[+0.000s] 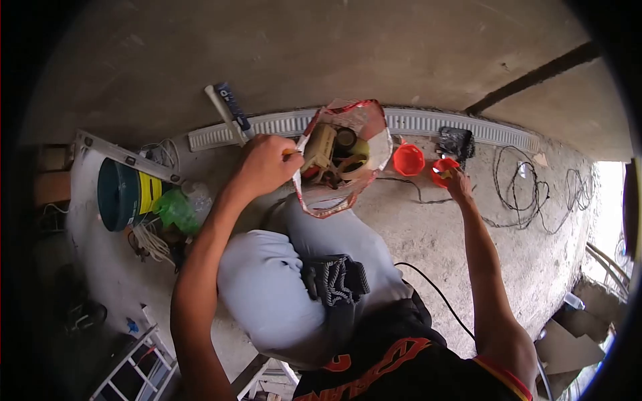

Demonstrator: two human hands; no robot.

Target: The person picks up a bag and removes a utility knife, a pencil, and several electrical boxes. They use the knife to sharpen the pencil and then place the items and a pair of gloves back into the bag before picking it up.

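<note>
A tall bag (388,137) with a red-and-white rim stands in front of my knees, its mouth wide. Inside are a beige power-tool-like body (322,145), a dark round-ended piece (346,138) and other jumbled items. My left hand (264,164) is closed at the bag's left rim, with a small orange thing (291,155) showing between its fingers. My right hand (459,185) reaches into an orange-red plastic cup (439,164); its fingers are pinched near a small yellowish thing, mostly hidden. A second orange-red cup (408,160) is to its left.
A ribbed white radiator (277,124) runs along the wall. Dark cable (515,194) coils across the floor on the right, near a black box-like item (456,142). At the left are a dark green bucket (119,194), a long level (127,158), a green plastic bag (177,210) and a ladder (137,364).
</note>
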